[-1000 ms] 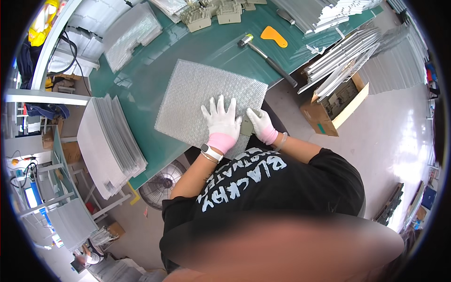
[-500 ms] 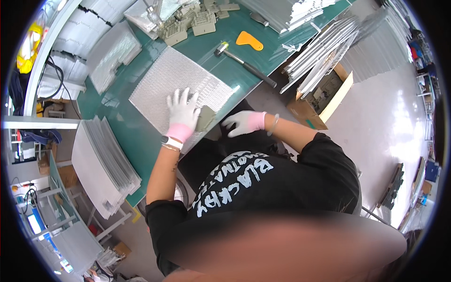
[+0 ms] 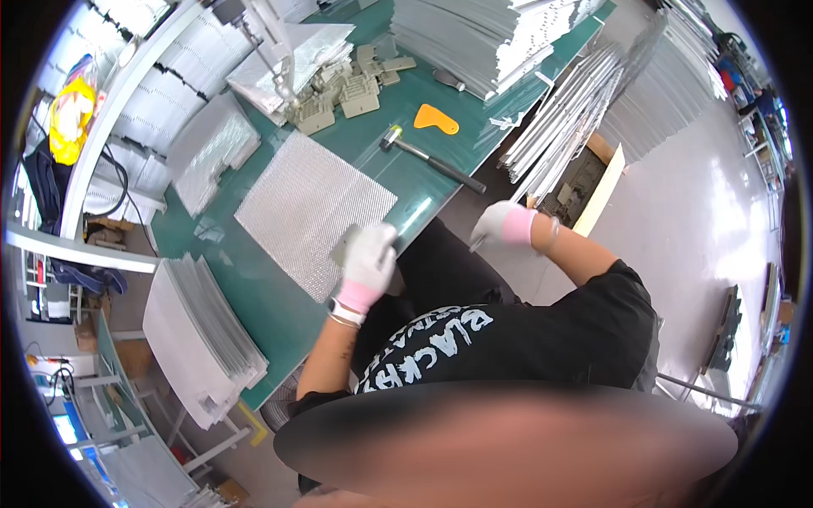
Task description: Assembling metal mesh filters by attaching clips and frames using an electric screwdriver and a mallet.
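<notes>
A silver honeycomb-textured panel (image 3: 309, 199) lies flat on the green tabletop. On its near right part rests a thin grey-green plate (image 3: 342, 244), partly covered by my left hand (image 3: 370, 258). This hand is gloved in white and pink, its fingers curled at the plate's right side; what they grip is hidden. Off the table edge, over the floor side, my right hand (image 3: 501, 225) has its fingers pinched together. A small thin grey piece seems to stick out at its fingertips, too blurred to name.
A hammer (image 3: 436, 162) and an orange scraper (image 3: 436, 119) lie beyond the panel. Beige moulded parts (image 3: 339, 95) are heaped farther back. Stacked white sheets (image 3: 199, 339) stand at the left, with metal strips (image 3: 563, 118) and an open carton (image 3: 601, 199) at the right.
My left hand has drawn off the panel's middle to the plate's right side and curled its fingers. My right hand has moved outward to the right. The whole view has shifted slightly.
</notes>
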Motion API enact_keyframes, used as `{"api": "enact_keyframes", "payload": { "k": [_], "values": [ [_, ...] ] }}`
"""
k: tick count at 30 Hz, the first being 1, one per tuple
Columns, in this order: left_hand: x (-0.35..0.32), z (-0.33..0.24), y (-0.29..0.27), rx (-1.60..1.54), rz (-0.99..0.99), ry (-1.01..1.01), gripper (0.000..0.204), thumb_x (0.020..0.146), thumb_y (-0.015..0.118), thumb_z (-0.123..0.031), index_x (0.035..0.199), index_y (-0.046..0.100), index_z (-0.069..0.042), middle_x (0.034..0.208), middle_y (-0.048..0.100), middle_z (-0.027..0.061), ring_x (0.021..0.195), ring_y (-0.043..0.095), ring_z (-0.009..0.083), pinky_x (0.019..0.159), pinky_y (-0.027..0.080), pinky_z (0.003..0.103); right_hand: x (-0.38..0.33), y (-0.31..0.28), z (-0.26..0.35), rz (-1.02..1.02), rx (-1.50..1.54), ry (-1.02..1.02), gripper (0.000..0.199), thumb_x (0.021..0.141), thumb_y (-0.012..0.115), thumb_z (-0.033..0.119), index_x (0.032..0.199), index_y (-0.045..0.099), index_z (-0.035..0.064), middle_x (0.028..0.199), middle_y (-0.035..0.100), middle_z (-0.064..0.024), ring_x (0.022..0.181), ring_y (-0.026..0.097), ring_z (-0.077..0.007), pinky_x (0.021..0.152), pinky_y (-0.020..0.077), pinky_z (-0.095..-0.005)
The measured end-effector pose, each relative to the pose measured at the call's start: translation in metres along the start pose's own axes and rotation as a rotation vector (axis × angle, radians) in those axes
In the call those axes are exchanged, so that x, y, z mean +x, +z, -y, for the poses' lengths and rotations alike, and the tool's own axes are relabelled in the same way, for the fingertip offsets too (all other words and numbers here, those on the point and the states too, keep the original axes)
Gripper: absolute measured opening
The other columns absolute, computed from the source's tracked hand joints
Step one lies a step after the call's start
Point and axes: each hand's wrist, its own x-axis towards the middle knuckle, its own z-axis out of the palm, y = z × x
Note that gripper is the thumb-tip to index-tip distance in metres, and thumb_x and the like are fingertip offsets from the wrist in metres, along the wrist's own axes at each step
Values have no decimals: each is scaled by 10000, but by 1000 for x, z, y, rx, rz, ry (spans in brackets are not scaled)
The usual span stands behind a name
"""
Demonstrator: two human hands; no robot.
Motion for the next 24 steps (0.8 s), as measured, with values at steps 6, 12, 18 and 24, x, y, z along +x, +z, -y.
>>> {"api": "enact_keyframes", "payload": {
  "k": [6,12,18,24],
  "values": [
    [28,-97,43,-1188,15,-359,446,917,588,-104,1350,542,-10,1344,594,137,1258,554,245,1095,417,367,3,-62,158,-544,126,-634,305,857,633,137,1158,684,135,952,721,-120,846,694,-303,724,556,-403],
    [-4,-54,-23,-726,-704,-227,346,1044,477,-357,1135,637,-65,1033,644,106,1014,648,269,930,517,396,9,-16,123,-460,1872,-355,196,962,575,128,1081,656,-6,934,694,-102,816,656,-210,776,551,-343],
    [-124,-64,-195,-715,-1064,92,657,1025,295,-617,878,626,-69,462,389,-39,405,391,103,458,369,271,-47,-35,-18,-1609,2309,-212,357,1041,430,421,933,582,117,917,612,-66,871,569,-204,844,484,-361],
    [-151,-63,-122,-571,-723,-604,673,1032,374,-577,893,665,13,551,530,5,455,472,91,424,343,244,-76,-126,-2,-1442,1959,-920,281,1017,525,337,872,556,98,817,571,-30,741,520,-155,709,445,-311]
  ]
}}
